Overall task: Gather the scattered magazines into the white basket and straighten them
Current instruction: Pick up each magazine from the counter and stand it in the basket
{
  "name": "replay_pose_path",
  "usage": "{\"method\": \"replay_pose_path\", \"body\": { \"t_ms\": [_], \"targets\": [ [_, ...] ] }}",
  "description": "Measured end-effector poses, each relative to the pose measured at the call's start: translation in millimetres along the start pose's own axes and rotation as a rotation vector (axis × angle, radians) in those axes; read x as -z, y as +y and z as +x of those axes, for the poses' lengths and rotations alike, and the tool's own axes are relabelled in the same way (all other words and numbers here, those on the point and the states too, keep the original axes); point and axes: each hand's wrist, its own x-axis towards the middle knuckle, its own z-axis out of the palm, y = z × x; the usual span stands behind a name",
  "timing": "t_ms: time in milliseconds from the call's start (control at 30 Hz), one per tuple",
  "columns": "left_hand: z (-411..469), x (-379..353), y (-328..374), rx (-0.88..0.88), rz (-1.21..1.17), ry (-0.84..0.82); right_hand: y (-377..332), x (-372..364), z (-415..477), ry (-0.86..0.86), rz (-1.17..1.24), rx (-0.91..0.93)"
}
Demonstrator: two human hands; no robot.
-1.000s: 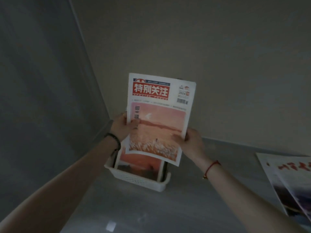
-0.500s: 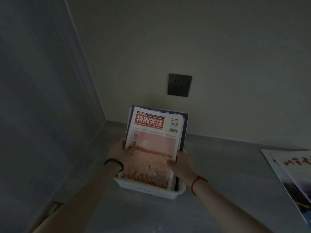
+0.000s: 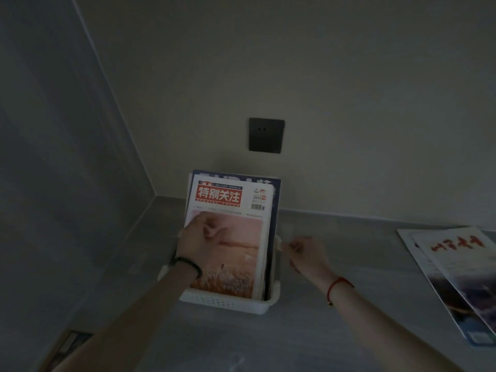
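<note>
In the back left corner of the tabletop (image 3: 335,331) the white basket (image 3: 228,303) held the magazines upright, the red-titled magazine (image 3: 230,237) in front. The left hand (image 3: 202,237) lay pressed flat on its cover, fingers loosely together; the right hand (image 3: 306,252) hovered just beside the basket's right side, loosely curled, seemingly holding nothing in that dim light. Squaring them would go best by tapping both side edges together. Two loose magazines (image 3: 461,275) waited at the right edge, with bare tabletop between.
</note>
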Motion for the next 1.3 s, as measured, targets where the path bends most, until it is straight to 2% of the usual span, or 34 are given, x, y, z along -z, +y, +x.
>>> {"method": "replay_pose_path", "body": {
  "t_ms": [133, 300, 467, 633, 767, 900, 1000, 1100, 1200, 1267, 1300],
  "targets": [
    [-10, -39, 43, -0.112, -0.106, -0.110, 36, 42, -4, 0.086, 0.139, -0.046],
    [-27, -108, 96, -0.105, -0.210, -0.176, 90, 111, -27, 0.133, 0.243, -0.107],
    [-56, -197, 144, -0.057, -0.266, -0.288, 168, 195, -54, 0.208, 0.166, -0.193],
    [-91, -285, 187, 0.019, -0.257, -0.520, 256, 267, -80, 0.238, 0.119, -0.361],
    [-122, -348, 223, 0.215, -0.426, -0.645, 316, 306, -90, 0.242, 0.082, -0.444],
    [-145, -400, 249, 0.362, -0.604, -0.758, 356, 333, -88, 0.144, -0.042, -0.457],
    [-156, -429, 255, 0.472, -0.528, -0.771, 376, 342, -83, 0.079, -0.192, -0.419],
    [-162, -446, 257, 0.543, -0.518, -0.772, 390, 337, -84, -0.062, -0.385, -0.397],
    [-157, -453, 258, 0.707, -0.739, -0.713, 401, 323, -85, -0.060, -0.539, -0.390],
    [-157, -459, 265, 0.828, -0.908, -0.728, 403, 318, -85, -0.050, -0.565, -0.397],
    [-159, -463, 270, 0.856, -0.920, -0.741, 404, 317, -85, -0.058, -0.569, -0.401]
  ]
}}
